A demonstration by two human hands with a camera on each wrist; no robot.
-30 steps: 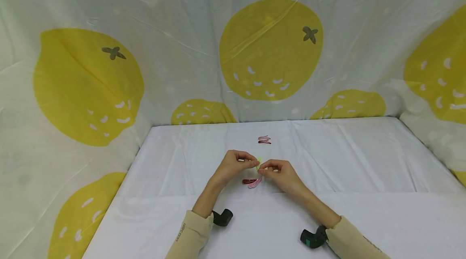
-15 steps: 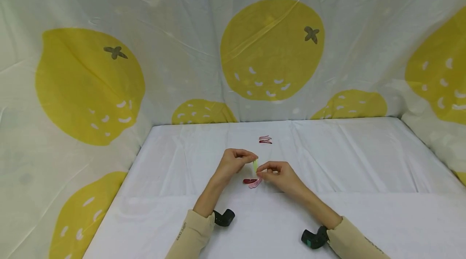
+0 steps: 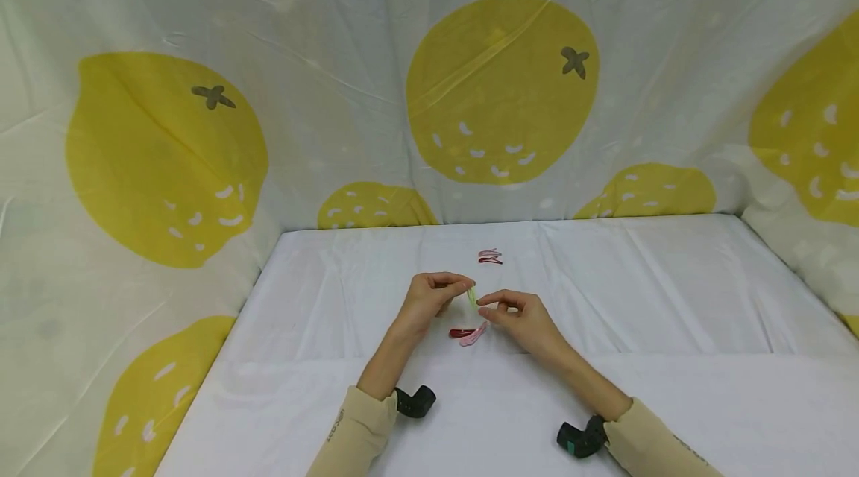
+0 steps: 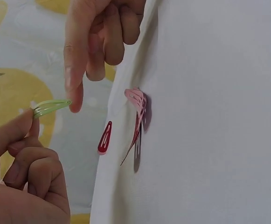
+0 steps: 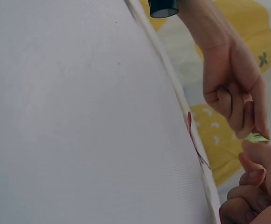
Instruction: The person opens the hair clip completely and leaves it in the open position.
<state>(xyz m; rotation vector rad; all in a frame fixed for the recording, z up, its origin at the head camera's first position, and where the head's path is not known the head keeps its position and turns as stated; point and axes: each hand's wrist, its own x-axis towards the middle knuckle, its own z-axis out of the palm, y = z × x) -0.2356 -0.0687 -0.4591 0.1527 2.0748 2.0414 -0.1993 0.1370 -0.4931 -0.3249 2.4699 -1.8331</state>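
A light green snap hair clip (image 3: 473,296) is held up above the white table, between both hands. My left hand (image 3: 426,299) pinches one end of it between thumb and index finger. At the other end, the thumb and index fingertips of my right hand (image 3: 520,317) are right at the narrow tip, as the left wrist view also shows on the green clip (image 4: 51,107). The clip's two strips look spread apart. Below the hands lie a dark red clip (image 3: 461,333) and a pink clip (image 3: 473,335), overlapping at one end.
Farther back on the white table (image 3: 637,283) lie a pinkish clip (image 3: 490,253) and a dark red clip (image 3: 491,261), side by side. A lemon-print cloth (image 3: 335,127) hangs behind the table. Black wrist cameras (image 3: 416,402) sit on both wrists.
The green clip has turned more upright between the hands, and its strips now show apart. My left hand rose slightly; the right fingertips shifted a little along the clip. The other clips stay put.
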